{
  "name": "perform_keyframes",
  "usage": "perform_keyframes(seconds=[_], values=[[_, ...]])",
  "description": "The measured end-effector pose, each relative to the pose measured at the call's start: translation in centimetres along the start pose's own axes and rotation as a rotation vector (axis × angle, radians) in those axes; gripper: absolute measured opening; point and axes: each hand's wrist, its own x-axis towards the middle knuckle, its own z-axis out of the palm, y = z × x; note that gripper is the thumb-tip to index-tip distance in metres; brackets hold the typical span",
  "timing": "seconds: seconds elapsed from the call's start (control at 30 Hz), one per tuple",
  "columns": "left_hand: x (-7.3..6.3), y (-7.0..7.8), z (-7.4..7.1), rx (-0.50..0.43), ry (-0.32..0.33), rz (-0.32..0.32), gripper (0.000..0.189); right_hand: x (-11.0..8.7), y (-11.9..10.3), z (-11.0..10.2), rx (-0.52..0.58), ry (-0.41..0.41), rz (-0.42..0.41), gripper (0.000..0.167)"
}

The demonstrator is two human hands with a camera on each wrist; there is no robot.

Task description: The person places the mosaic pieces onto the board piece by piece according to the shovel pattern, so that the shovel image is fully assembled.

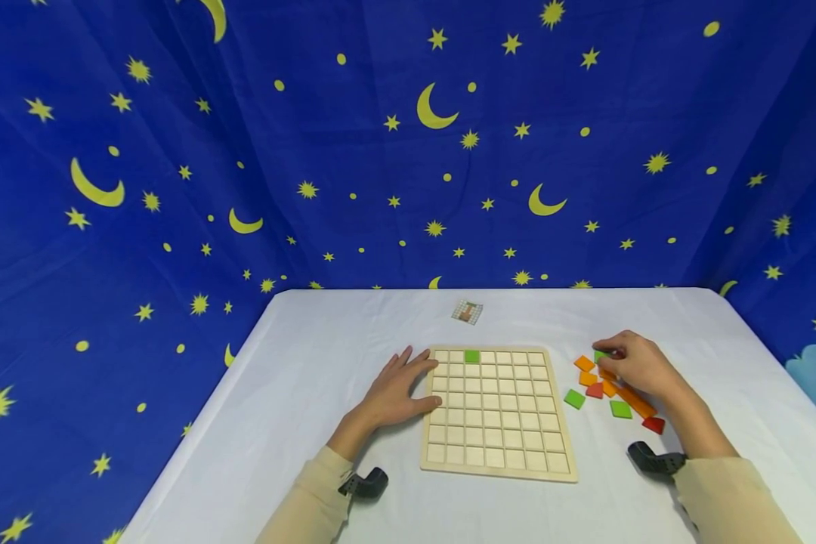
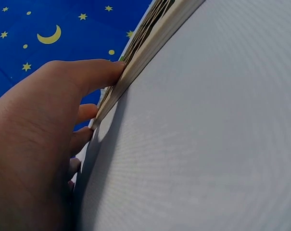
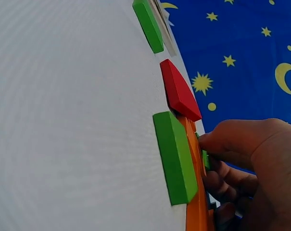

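Observation:
A wooden grid board (image 1: 493, 474) lies flat on the white table, one green square tile (image 1: 472, 357) set in its far row. My left hand (image 1: 396, 393) is spread at the board's left edge, with thumb (image 2: 117, 67) and fingertips touching the rim. Over a loose group of coloured tiles to the right of the board, my right hand (image 1: 642, 365) pinches a green tile (image 1: 599, 355) between thumb and fingers; most of it is hidden by them. Beneath and beside that hand lie a long orange strip (image 1: 636, 401), a red piece (image 3: 180, 91) and a green tile (image 3: 176, 161).
A small printed pattern card (image 1: 467, 311) lies beyond the board. Several orange squares (image 1: 584, 363), another green square (image 1: 574, 399) and a dark red piece (image 1: 653, 425) are scattered at the right. A blue star-patterned cloth (image 1: 381, 174) hangs behind the table.

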Motion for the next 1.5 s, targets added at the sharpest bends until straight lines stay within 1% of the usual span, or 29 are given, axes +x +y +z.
perform_keyframes(seconds=[0.27, 0.5, 0.63, 0.87, 1.2, 1.33, 1.5], values=[[0.1, -0.1, 0.0, -0.003, -0.002, -0.003, 0.071, 0.0, -0.2, -0.1, -0.026, -0.015, -0.023, 0.042], [0.1, 0.0, 0.0, -0.003, -0.004, -0.004, 0.072, 0.0, -0.7, -0.2, -0.03, -0.029, 0.016, 0.047], [0.0, -0.1, 0.0, -0.01, 0.001, 0.001, 0.073, 0.1, -0.9, -0.1, -0.028, -0.008, 0.028, 0.046], [0.0, -0.2, 0.1, -0.003, 0.004, -0.007, 0.074, -0.1, -1.2, 0.2, -0.068, 0.034, -0.001, 0.043], [0.1, -0.3, 0.1, 0.009, 0.005, -0.002, 0.073, 0.1, -1.3, 0.5, -0.085, 0.003, 0.019, 0.053], [0.1, -0.3, 0.1, 0.017, 0.002, -0.005, 0.073, 0.1, -1.2, 0.6, -0.101, 0.017, 0.02, 0.054], [0.1, -0.2, 0.2, 0.011, 0.001, 0.001, 0.073, -0.1, -0.9, 0.6, -0.112, 0.039, -0.009, 0.055]])
